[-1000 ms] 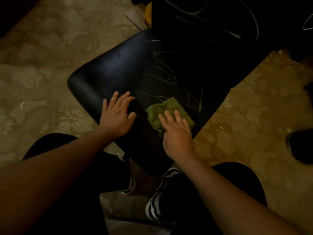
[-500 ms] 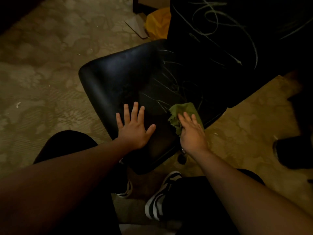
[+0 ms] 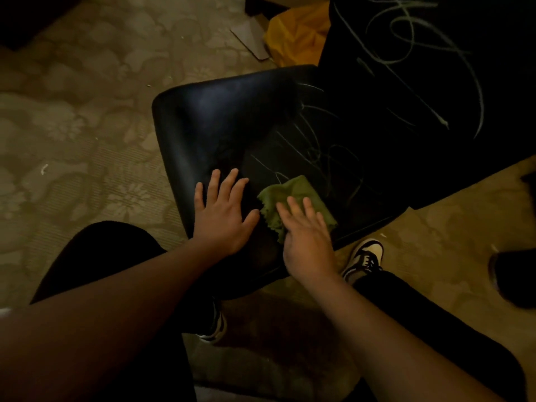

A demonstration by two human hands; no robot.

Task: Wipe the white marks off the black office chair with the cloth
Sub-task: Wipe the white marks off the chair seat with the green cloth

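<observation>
Pressing the green cloth flat on the black chair seat is the right hand, fingers straight — left hand rests open beside it — faint white marks, maybe chalk, lie beyond.

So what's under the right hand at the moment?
The green cloth, pressed flat on the chair seat by the right hand. Any white marks beneath the cloth are covered.

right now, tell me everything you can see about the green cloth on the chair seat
The green cloth is a small, soft, crumpled rag with a ragged left edge, bunched rather than spread flat. It lies on the near right part of the black chair seat, at the near end of the white scribble marks. The right hand presses on it with straight fingers, covering its near portion. The left hand rests flat on the seat beside it, not clearly touching it.
</observation>
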